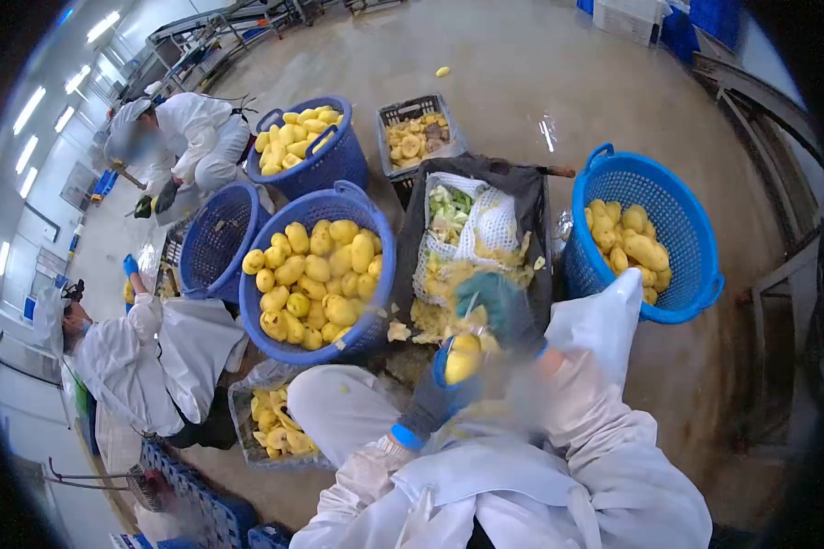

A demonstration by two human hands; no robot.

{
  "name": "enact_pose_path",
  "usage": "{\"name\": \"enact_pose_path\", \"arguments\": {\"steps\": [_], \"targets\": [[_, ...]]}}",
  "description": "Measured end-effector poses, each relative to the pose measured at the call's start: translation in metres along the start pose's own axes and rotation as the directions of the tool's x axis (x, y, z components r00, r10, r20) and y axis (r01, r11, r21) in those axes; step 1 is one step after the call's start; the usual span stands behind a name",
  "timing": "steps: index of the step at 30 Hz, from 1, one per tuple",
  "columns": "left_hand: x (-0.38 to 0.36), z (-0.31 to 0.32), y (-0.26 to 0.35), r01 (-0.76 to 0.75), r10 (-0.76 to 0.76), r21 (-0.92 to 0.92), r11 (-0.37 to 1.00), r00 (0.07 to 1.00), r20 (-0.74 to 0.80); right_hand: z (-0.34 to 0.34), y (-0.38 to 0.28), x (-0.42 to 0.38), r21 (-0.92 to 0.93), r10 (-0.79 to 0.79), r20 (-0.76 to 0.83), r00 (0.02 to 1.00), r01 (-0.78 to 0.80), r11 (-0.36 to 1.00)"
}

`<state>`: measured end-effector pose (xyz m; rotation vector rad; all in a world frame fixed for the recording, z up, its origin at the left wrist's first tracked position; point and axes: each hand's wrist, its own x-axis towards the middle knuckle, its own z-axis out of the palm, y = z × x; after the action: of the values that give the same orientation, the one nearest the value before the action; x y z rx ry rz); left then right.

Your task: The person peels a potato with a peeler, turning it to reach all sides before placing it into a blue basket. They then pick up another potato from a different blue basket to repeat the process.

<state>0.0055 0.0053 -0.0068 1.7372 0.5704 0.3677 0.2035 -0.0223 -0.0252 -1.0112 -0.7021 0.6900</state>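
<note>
My left hand [439, 393], in a dark glove with blue at the fingers, grips a peeled yellow potato [464, 360]. Just above it, my right hand [499, 309] in a green glove has its fingers curled. A small pale edge shows between that hand and the potato, too blurred to name. Beneath both hands is a crate lined with black plastic [531, 210], holding a white net [490, 224], green scraps and yellow peelings [439, 316]. Close on the left, a blue-purple basket [382, 265] holds many yellow potatoes [316, 270].
On the right stands a blue basket [696, 210] with potatoes. Another full basket [348, 160], a bare purple basket [212, 252] and a black crate of cut pieces [421, 105] lie beyond. Two people in white [201, 137] work at left. A bin of yellow pieces [243, 403] sits by my knee.
</note>
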Motion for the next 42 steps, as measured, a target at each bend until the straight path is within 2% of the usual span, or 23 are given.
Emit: {"name": "enact_pose_path", "arguments": {"steps": [1,3,4,7,8,11,12,15,16,19,20,21,24,26,27,29,31,32,35,36,39,40,42], "targets": [[0.005,-0.001,0.010,-0.093,0.095,0.142,0.986,0.995,-0.009,-0.001,0.011,0.002,-0.001,0.024,0.009,1.000,-0.024,1.000],[0.002,-0.001,-0.007,-0.145,0.157,0.203,0.968,0.987,-0.040,-0.017,0.011,0.017,-0.020,0.165,-0.211,0.964,-0.173,0.985],[0.004,-0.005,-0.006,-0.179,0.198,0.274,0.945,0.979,-0.043,-0.027,0.006,0.020,-0.209,0.079,-0.239,0.968,-0.131,0.969],[-0.001,-0.007,-0.006,-0.176,0.204,0.349,0.920,0.978,-0.043,-0.004,0.002,0.012,0.010,-0.107,-0.085,0.991,0.108,0.994],[0.004,-0.007,-0.004,-0.179,0.206,0.356,0.917,0.978,-0.041,0.010,-0.004,0.001,0.110,0.001,-0.011,1.000,0.000,0.994],[0.005,-0.006,0.010,-0.217,0.251,0.357,0.908,0.967,-0.050,-0.031,0.031,0.018,-0.036,0.136,-0.169,0.976,-0.144,0.989],[0.003,-0.010,0.019,-0.213,0.250,0.381,0.900,0.967,-0.050,-0.040,0.026,0.024,-0.192,-0.058,-0.107,0.993,0.037,0.981],[0.001,-0.012,0.019,-0.230,0.292,0.431,0.873,0.953,-0.083,-0.007,-0.004,0.010,-0.174,-0.160,-0.073,0.984,0.145,0.974],[0.006,-0.011,0.021,-0.251,0.320,0.428,0.868,0.943,-0.095,0.011,-0.008,0.003,0.043,-0.058,-0.050,0.997,0.060,0.997],[0.010,-0.009,0.022,-0.265,0.341,0.426,0.865,0.933,-0.113,-0.008,0.020,0.009,0.237,0.131,-0.141,0.981,-0.095,0.967],[0.008,-0.009,0.020,-0.253,0.331,0.414,0.875,0.935,-0.129,-0.021,0.021,0.013,-0.010,-0.062,-0.136,0.989,0.062,0.998],[0.008,-0.012,0.019,-0.241,0.319,0.402,0.883,0.938,-0.138,-0.010,0.007,0.016,-0.098,-0.143,-0.094,0.985,0.133,0.986],[0.008,-0.010,0.007,-0.295,0.338,0.252,0.922,0.929,-0.148,0.022,-0.030,-0.006,-0.311,-0.188,0.084,0.979,0.205,0.928],[0.008,-0.004,-0.008,-0.101,0.087,-0.150,0.983,0.992,-0.095,0.017,-0.012,0.001,-0.045,-0.033,-0.094,0.995,0.029,0.999],[0.006,-0.002,-0.012,0.015,-0.028,-0.340,0.940,0.999,-0.035,0.011,0.005,0.008,0.102,0.063,-0.159,0.985,-0.047,0.994],[0.002,-0.006,-0.004,-0.033,0.024,-0.310,0.950,0.999,-0.034,-0.003,0.011,0.024,0.218,-0.027,-0.145,0.989,0.059,0.974],[0.003,-0.006,-0.005,-0.097,0.087,-0.245,0.965,0.995,-0.050,0.000,0.004,0.015,0.173,-0.033,-0.198,0.980,0.068,0.983],[0.004,-0.005,-0.009,-0.137,0.125,-0.191,0.972,0.989,-0.075,0.024,-0.027,0.005,0.457,0.236,-0.138,0.962,-0.150,0.877],[0.005,-0.010,-0.007,-0.161,0.155,-0.076,0.984,0.985,-0.075,0.008,0.003,0.011,0.065,-0.007,-0.121,0.993,0.015,0.998],[0.006,-0.013,-0.003,-0.151,0.148,-0.047,0.987,0.987,-0.070,-0.001,0.006,0.019,0.050,0.061,-0.300,0.952,-0.049,0.998],[0.005,-0.017,0.000,-0.109,0.105,-0.118,0.987,0.994,-0.039,0.009,-0.008,0.011,0.159,0.032,-0.250,0.968,0.008,0.987],[0.003,-0.014,0.002,-0.165,0.163,-0.023,0.986,0.984,-0.078,0.024,-0.017,0.003,0.302,0.041,-0.164,0.986,0.011,0.953],[0.012,-0.012,0.011,-0.288,0.313,0.184,0.940,0.941,-0.126,0.017,-0.012,0.008,0.341,0.026,-0.077,0.997,0.002,0.940]]}}
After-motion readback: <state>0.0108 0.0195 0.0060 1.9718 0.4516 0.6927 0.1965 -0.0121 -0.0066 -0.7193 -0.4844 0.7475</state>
